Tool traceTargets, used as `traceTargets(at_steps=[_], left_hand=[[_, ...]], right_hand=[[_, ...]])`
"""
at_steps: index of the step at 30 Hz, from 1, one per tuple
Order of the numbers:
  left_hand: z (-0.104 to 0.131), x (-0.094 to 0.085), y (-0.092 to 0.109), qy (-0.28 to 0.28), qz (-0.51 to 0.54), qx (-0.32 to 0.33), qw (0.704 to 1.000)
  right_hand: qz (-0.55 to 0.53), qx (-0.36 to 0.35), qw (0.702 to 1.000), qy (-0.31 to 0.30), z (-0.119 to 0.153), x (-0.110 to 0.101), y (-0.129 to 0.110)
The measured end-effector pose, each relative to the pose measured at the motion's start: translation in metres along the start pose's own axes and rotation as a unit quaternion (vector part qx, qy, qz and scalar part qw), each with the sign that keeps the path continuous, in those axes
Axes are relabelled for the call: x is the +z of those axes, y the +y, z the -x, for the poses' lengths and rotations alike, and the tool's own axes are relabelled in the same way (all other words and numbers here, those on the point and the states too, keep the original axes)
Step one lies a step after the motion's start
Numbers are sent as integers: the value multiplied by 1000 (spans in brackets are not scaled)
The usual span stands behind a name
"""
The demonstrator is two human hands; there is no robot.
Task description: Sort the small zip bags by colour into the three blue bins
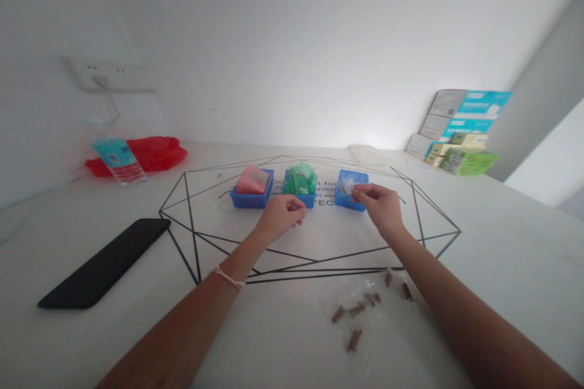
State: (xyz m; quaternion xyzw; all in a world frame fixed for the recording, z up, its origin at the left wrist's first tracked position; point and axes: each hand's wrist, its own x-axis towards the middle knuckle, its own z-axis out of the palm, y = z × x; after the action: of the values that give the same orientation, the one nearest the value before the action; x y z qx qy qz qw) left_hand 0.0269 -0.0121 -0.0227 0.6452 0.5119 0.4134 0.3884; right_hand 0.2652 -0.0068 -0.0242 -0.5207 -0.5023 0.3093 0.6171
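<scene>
My right hand is closed in a pinch at the right blue bin. At its fingertips is a whitish, crumpled, see-through plastic piece, lying over the bin's opening. My left hand is closed, thumb and fingers pressed together, just in front of the middle blue bin; whatever it pinches, if anything, is too small to make out. Green crinkled plastic packets heap above that bin's rim. The left blue bin holds pink packets.
Clear plastic bags with several small brown pieces lie by my right forearm. A black flat slab rests at left. Behind it are a bottle and a red plastic bag. Stacked boxes stand at the back right.
</scene>
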Motion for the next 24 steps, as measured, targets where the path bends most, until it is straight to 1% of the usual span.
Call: traceTargets(at_steps=[2,5,7,8,9,10,11,12,13,14,15,16,17,20,22,24], left_hand=[[1,0,0,-10,-13,-4,1000],[3,-1,0,-20,-25,-7,999],[3,-2,0,-24,-29,-9,999],[3,-2,0,-26,-30,-11,999],[3,-2,-1,-28,-32,-12,999],[3,-2,-1,-29,-33,-12,999],[2,-2,-2,-30,-34,-13,999],[2,-2,-3,-29,-35,-14,999],[2,-2,-3,-29,-36,-15,999],[2,-1,-4,-31,-38,-15,999],[2,-1,-5,-33,-40,-15,999],[1,-1,-5,-36,-42,-13,998],[1,-1,-5,-38,-44,-12,998],[1,0,-6,-41,-51,-12,998],[1,0,-6,-40,-50,-11,998],[0,1,-7,-41,-43,-8,998]], right_hand=[[89,4,996,17,-4,-9,-3],[234,-7,972,19,-4,-18,-11],[270,-41,962,12,0,-20,-18],[267,-55,962,-13,2,-19,-21],[256,-61,963,-64,5,-17,-24],[242,-58,958,-140,9,-15,-27],[231,-45,943,-236,14,-11,-31],[226,-24,913,-339,20,-8,-34],[232,-3,871,-432,26,-5,-37],[249,19,826,-506,33,-1,-39],[267,36,787,-555,40,2,-42],[283,43,759,-585,47,5,-45],[296,38,741,-601,53,7,-47],[305,11,711,-634,65,12,-52],[282,7,705,-651,69,14,-52],[237,26,718,-653,69,15,-51]])
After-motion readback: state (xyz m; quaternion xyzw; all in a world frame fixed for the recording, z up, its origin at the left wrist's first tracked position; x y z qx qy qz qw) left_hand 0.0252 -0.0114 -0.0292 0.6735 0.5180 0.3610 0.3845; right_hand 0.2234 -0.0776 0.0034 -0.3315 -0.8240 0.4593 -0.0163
